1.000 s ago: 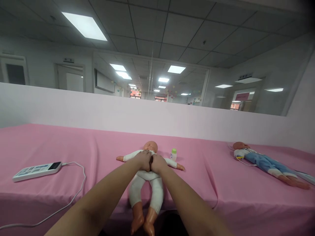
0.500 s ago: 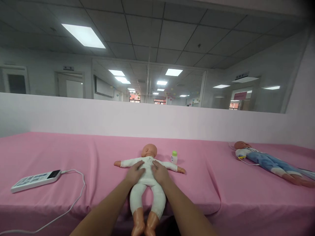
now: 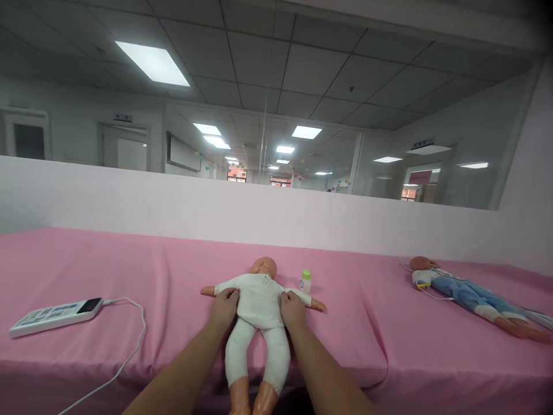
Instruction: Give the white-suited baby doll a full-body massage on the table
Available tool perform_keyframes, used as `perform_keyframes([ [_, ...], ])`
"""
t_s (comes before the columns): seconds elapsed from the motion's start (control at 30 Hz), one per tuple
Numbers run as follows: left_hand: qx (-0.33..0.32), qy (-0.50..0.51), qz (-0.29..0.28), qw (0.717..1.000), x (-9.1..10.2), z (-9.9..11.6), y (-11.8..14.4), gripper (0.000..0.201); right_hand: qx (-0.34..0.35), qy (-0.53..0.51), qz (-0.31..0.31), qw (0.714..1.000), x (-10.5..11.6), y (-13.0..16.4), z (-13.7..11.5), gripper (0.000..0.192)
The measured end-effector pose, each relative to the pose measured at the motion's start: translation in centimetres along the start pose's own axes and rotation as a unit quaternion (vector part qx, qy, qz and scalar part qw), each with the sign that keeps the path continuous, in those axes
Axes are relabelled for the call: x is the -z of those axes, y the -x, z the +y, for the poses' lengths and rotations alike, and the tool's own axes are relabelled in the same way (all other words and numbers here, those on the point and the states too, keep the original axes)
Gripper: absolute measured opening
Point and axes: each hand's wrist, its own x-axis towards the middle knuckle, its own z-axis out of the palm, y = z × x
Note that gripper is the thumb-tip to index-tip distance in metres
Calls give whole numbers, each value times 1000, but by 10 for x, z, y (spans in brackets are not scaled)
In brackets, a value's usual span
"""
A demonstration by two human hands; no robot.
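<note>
A baby doll (image 3: 259,300) in a white top and white trousers lies on its back on the pink sheet, arms spread and legs toward me. My left hand (image 3: 223,309) is closed at the left edge of the doll's torso, fingers curled on the white top. On the opposite side, my right hand (image 3: 294,309) grips the top's other edge in the same way. How much fabric each hand holds is hidden. A small white bottle with a green cap (image 3: 305,280) stands just beyond the doll's right-hand sleeve.
A white handheld device (image 3: 56,317) with a dark screen and cable (image 3: 140,328) lies at the left. Another doll (image 3: 466,294) in blue trousers rests at the right with thin tubing. Behind the pink-covered table (image 3: 345,340) rises a white wall (image 3: 129,199) with a window.
Both hands have moved outward from the doll's chest to the sides of its torso, and their fingers have closed. The view has shifted slightly.
</note>
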Motion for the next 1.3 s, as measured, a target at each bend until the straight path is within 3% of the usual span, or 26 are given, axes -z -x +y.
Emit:
perform_keyframes([
  [0.17, 16, 6, -11, 1000, 1, 3, 2, 26, 5, -19, -12, 1000, -1, 0, 2, 34],
  [0.43, 8, 12, -32, 999, -1, -10, -6, 26, 16, -77, 12, 997, -2, 1, 9, 33],
  [1.3, 6, 32, -41, 999, -2, -12, -7, 26, -2, -91, 9, 996, 2, 0, 8, 32],
])
